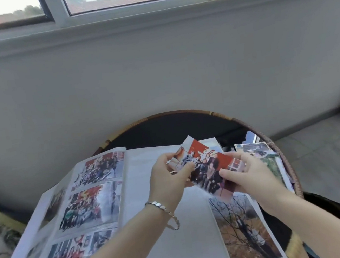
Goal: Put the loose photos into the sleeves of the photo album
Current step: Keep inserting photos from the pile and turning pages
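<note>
Above the open photo album (pixel 168 237) on the bench (pixel 175 128), left hand (pixel 167 179) and right hand (pixel 250 174) pinch the ends of a group photo (pixel 208 167); loose photos (pixel 260 151) wait at 3 o'clock. Hurried pushing could crease it.

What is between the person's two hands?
A red-backed group photo, seen in the head view: the left hand pinches one end, the right hand the other, above the open photo album.

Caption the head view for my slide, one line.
Left hand and right hand hold loose photos over the open photo album, its left page filled.
</note>
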Demonstrator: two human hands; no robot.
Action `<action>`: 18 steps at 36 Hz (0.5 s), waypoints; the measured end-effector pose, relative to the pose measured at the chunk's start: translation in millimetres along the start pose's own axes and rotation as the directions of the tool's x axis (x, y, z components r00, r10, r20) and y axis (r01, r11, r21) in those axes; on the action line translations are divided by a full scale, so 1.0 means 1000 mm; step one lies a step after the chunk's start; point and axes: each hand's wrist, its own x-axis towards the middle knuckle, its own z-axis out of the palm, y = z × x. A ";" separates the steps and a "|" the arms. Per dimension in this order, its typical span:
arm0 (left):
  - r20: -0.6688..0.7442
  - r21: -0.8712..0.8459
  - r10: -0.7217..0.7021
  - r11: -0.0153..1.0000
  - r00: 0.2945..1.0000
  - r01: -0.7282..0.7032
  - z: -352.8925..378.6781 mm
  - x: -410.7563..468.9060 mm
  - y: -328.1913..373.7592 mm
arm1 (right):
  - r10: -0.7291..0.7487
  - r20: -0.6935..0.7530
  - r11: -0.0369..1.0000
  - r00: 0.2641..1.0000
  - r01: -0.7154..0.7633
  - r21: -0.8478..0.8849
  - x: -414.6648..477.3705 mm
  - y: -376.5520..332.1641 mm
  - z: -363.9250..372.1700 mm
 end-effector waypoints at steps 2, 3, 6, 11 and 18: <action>0.003 0.249 0.058 0.967 0.998 -0.057 -0.003 0.012 -0.003 | -0.018 -0.083 1.000 0.996 0.018 0.000 0.008 0.000 0.000; 0.015 0.396 0.076 0.915 0.997 -0.075 -0.005 0.020 -0.006 | -0.041 -0.129 0.999 0.991 0.040 -0.012 0.012 -0.001 -0.002; 0.048 0.714 0.102 0.693 0.994 -0.105 -0.012 0.047 -0.018 | -0.117 -0.218 0.991 0.969 0.099 -0.092 0.027 -0.002 -0.008; 0.084 0.900 -0.029 0.432 0.996 -0.063 -0.006 0.070 -0.038 | -0.155 -0.200 0.967 0.967 0.107 -0.231 0.048 -0.002 -0.013; 0.024 0.929 -0.097 0.369 0.995 0.014 0.002 0.070 -0.053 | -0.119 -0.196 0.951 0.973 0.054 -0.306 0.064 0.008 -0.022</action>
